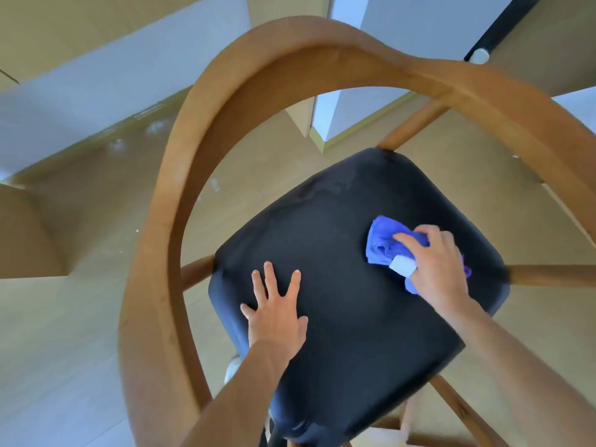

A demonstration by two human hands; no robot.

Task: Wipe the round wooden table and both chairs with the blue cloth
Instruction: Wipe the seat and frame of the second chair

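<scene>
Left hand (pixel 278 312) lies flat, fingers spread wide, on the near-left of the chair's dark seat (pixel 338 279). Right hand (pixel 433 262) pinches the bunched blue cloth (pixel 383 241) onto the seat's right side, inside the curved wooden backrest (pixel 290 43).

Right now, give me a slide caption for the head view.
Right hand wipes the chair's dark seat with a blue cloth; left hand rests flat.

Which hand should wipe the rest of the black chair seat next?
The right hand. It already grips the blue cloth on the seat, so it can probably just sweep across. The left hand lies flat with spread fingers on the seat, holding nothing, and seems to steady the chair.
</scene>
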